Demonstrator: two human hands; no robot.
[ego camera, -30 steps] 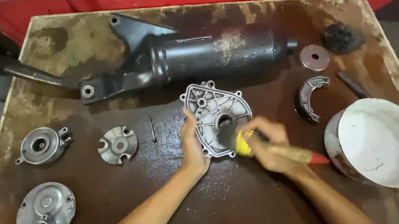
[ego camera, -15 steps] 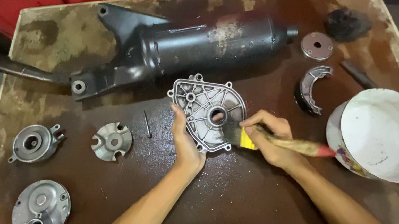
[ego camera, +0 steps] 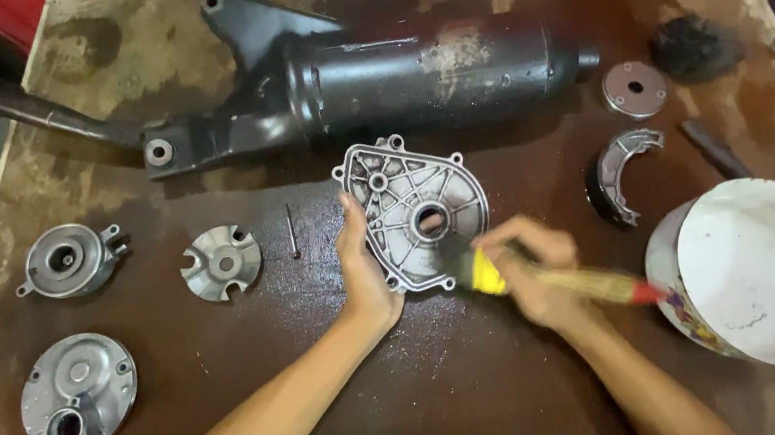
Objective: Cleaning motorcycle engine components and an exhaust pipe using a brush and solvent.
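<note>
A grey cast-metal engine cover [ego camera: 416, 205] with ribs and a centre hole lies in the middle of the dark brown table [ego camera: 415, 415]. My left hand [ego camera: 363, 276] rests flat against its left edge and steadies it. My right hand [ego camera: 534, 270] grips a paintbrush [ego camera: 558, 280] with a yellow ferrule and a wooden handle with a red end. The dark bristles touch the cover's lower right part, near the hole. The brush looks blurred from motion.
A long black exhaust muffler [ego camera: 359, 85] lies across the back. Three grey metal housings [ego camera: 65, 261] [ego camera: 222, 263] [ego camera: 77, 392] sit at the left, with a thin pin [ego camera: 290, 231] beside them. At the right are a white tub [ego camera: 764, 271], a curved brake shoe [ego camera: 619, 177], a disc [ego camera: 634, 90] and a black lump [ego camera: 695, 48].
The brush has swept down and across the cover's lower right. My right hand shifted slightly with it. My left hand stays on the cover's left edge.
</note>
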